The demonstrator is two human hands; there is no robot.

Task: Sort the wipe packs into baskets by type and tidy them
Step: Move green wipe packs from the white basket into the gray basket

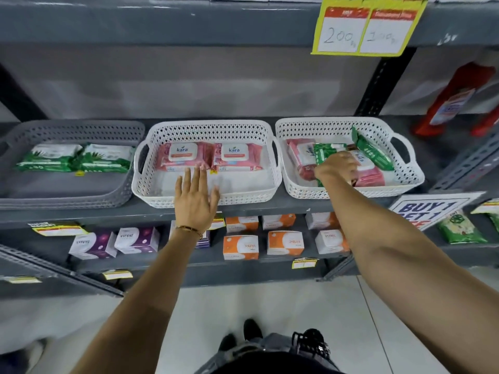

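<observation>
Yellow price sign (370, 25) above — purple boxes (113, 242), orange boxes (240, 247) below

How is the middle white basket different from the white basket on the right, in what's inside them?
The middle white basket holds only two pink packs, lying flat side by side; the right white basket holds pink and green packs jumbled, one green pack leaning on its wall. The left hand hovers open at the middle one; the right hand reaches into the right one. Both share the perforated, handled design.

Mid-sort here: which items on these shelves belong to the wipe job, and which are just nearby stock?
Job:
grey basket with green packs
middle white basket with pink packs
right white basket, mixed packs

Not job:
orange boxes
purple boxes
price sign
</observation>
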